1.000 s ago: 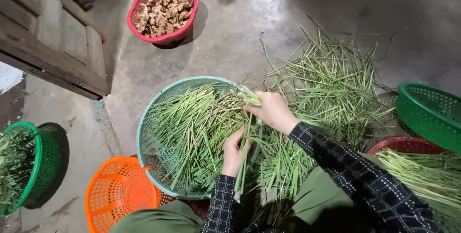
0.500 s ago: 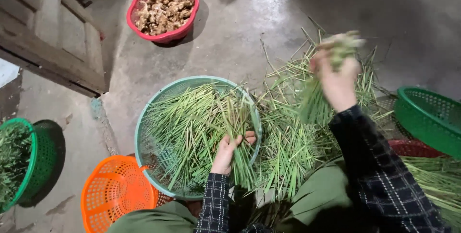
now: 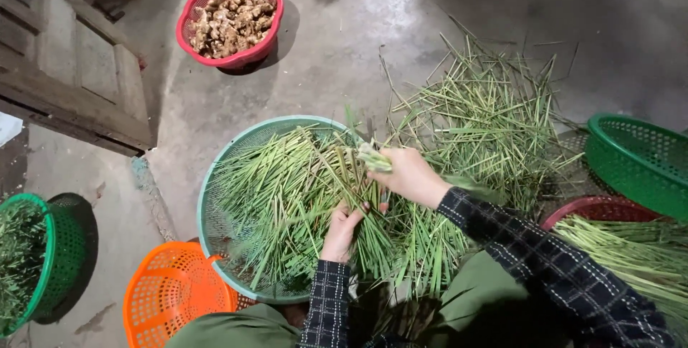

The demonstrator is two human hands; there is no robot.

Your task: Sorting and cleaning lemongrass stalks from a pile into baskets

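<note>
My right hand (image 3: 408,174) is closed around a small bunch of green stalks (image 3: 375,156) at the right rim of a large pale green basket (image 3: 208,197). The basket is filled with more long green stalks (image 3: 287,197). My left hand (image 3: 341,230) rests lower down among the stalks at the basket's near right side, fingers curled on a few of them. A big loose pile of green stalks (image 3: 480,118) lies on the concrete floor just behind and right of my right hand.
A red basket of ginger roots (image 3: 231,20) stands far left. An orange basket (image 3: 168,294) is tucked under the pale green one. Green baskets sit at the left edge (image 3: 50,255) and right edge (image 3: 638,161). A dark red basket (image 3: 598,208) holds trimmed stalks. Wooden pallet (image 3: 64,68) at left.
My right hand had lifted a bunch up over the floor pile, and has now come back down to the basket's rim with stalks in it. The left hand stayed low.
</note>
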